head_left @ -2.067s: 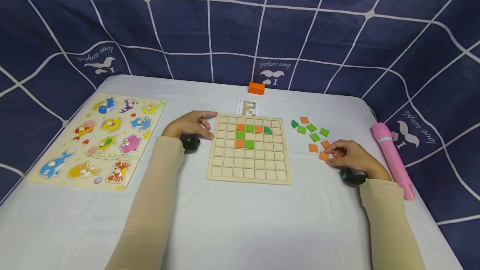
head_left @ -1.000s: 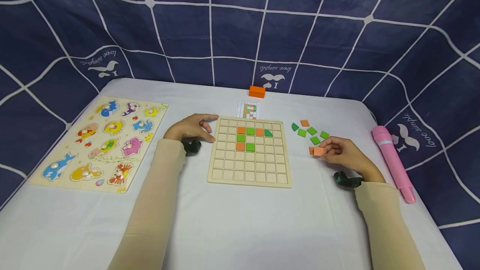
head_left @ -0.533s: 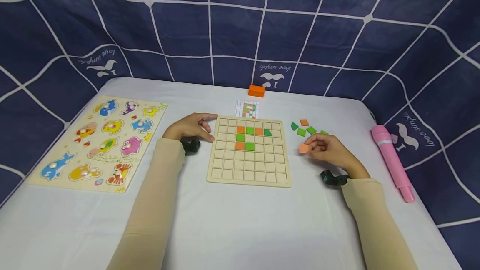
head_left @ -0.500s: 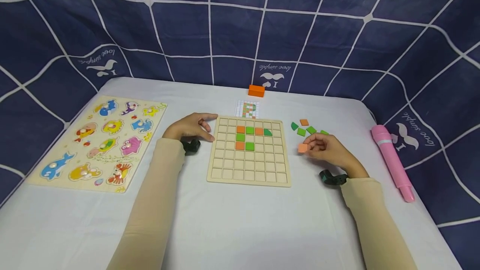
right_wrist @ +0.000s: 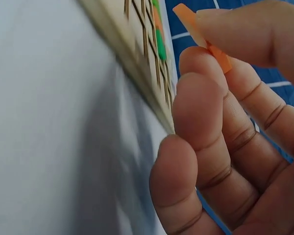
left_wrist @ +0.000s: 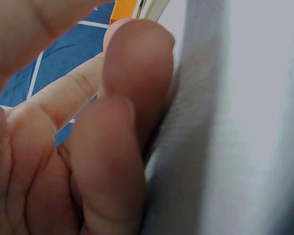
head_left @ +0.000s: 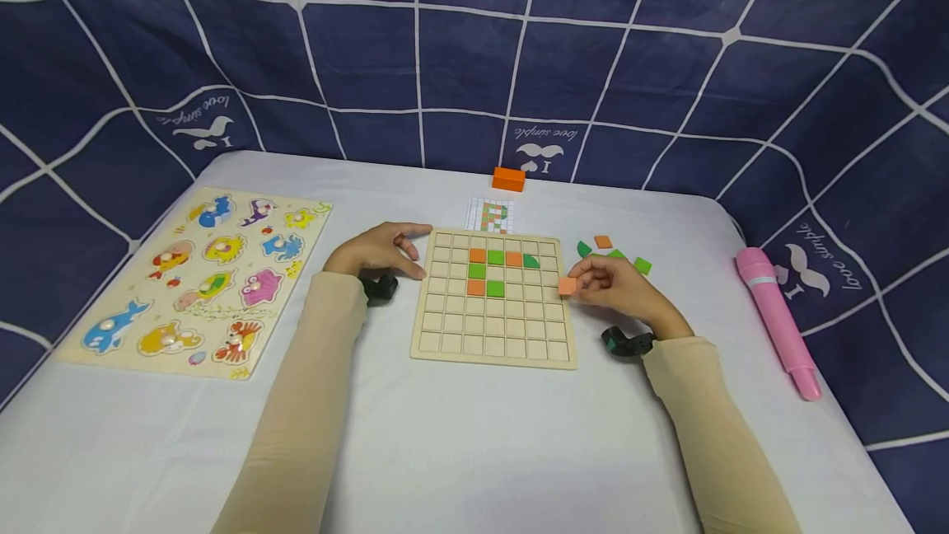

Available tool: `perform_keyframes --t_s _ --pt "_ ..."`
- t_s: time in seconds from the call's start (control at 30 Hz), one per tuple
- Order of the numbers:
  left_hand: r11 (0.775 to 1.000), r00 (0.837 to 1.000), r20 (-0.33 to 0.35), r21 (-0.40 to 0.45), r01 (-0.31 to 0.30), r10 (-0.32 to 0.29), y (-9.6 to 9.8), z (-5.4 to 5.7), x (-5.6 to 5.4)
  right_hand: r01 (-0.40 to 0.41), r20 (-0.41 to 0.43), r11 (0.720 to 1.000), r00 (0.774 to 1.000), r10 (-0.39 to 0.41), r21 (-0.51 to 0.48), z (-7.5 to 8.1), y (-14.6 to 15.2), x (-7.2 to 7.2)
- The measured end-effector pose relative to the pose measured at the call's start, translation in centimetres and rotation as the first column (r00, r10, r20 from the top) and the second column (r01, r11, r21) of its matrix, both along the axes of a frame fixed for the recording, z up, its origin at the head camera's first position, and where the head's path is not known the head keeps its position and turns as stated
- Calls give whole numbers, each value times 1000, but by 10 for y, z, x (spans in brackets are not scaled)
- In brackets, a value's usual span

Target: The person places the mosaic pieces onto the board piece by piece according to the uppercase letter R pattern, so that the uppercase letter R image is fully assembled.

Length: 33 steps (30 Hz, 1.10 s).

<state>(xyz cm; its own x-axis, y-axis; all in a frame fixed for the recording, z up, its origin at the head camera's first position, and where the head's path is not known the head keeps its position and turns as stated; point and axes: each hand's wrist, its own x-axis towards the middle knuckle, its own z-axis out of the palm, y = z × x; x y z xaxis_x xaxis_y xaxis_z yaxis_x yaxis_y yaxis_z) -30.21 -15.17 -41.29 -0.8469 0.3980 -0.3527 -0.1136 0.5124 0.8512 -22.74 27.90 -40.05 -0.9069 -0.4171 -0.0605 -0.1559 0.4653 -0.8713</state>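
My right hand [head_left: 611,283] pinches an orange square tile [head_left: 567,285] between thumb and fingers, over the right edge of the wooden grid board [head_left: 493,346]. In the right wrist view, the thumb lies on one face of the orange tile [right_wrist: 188,22] and the other fingertips hang below it. Green and orange square tiles, with one green quarter-round tile [head_left: 530,260], sit in the board's upper cells. At the board's left edge rests my left hand [head_left: 374,250], its thumb and index finger spread along the side. In the left wrist view its other fingers are loosely bent.
Loose green and orange tiles [head_left: 642,265] lie right of the board, partly behind my right hand. A pattern card [head_left: 493,215] and an orange block [head_left: 508,180] stand behind it. An animal peg puzzle [head_left: 200,283] lies left, a pink cylinder [head_left: 778,324] far right.
My right hand has picked up the orange tile from the loose pieces and carried it left to the board's right edge. My left hand stays at the board's left side.
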Motion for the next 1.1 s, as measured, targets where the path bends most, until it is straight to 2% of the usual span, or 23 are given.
perform_keyframes --t_s 0.23,0.5,1.1 --pt "1000 1000 0 -14 4 -4 0 0 1 6 13 1000 1000 -6 4 1 -20 -5" --pt "1000 1000 1 -13 -5 5 1 2 2 -2 24 998 1000 0 61 3 -37 -10" --pt "1000 1000 12 18 -11 11 0 3 2 -99 25 986 995 96 135 4 -65 -16"
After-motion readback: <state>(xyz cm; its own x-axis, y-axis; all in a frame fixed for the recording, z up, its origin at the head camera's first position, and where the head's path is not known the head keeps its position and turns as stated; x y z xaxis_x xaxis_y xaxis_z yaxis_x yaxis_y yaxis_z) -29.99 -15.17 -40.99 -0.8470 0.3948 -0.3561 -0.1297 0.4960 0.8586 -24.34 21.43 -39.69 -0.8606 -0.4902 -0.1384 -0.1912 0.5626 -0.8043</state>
